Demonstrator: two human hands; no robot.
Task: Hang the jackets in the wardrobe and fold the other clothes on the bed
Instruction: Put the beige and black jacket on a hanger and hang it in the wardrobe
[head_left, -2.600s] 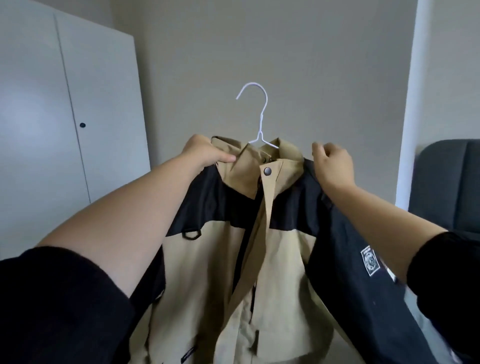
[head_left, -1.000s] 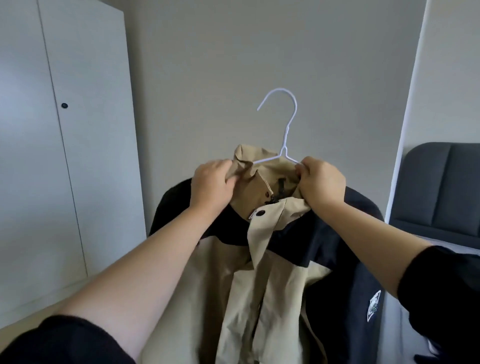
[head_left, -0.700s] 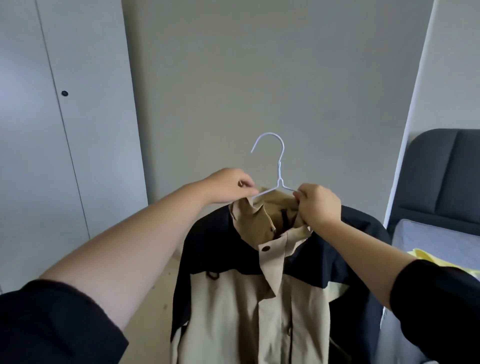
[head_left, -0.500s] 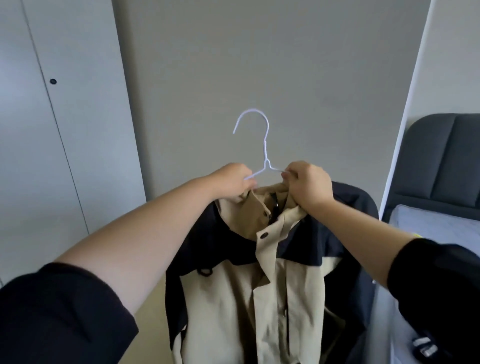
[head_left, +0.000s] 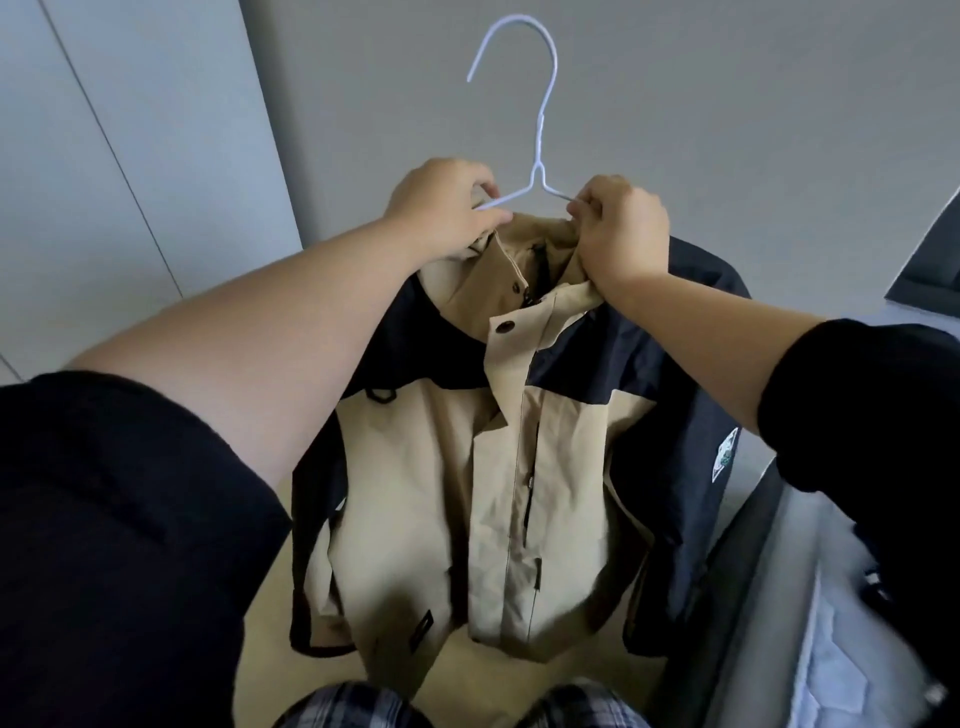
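Left hand (head_left: 447, 202): fingers curled round the left arm of a white wire hanger (head_left: 539, 124), pinching it just above the collar (head_left: 519, 260). Right hand (head_left: 623, 234): closed on the hanger's right arm, with a bunch of collar cloth in the same grasp. Jacket (head_left: 457, 467): tan and navy, front fastened, held up in the air before the person and hanging from the hanger, whose curved top stands free above both hands. Wardrobe (head_left: 156, 130): pale doors off to the left, apparently shut, well apart from the jacket. Step in hand, as judged: seating the shoulders square on the wire before carrying it over. Advice: settle the collar centrally at the hanger's neck and check that neither shoulder slips off. Then pass the weight to one hand at the neck, leaving the other for the door.
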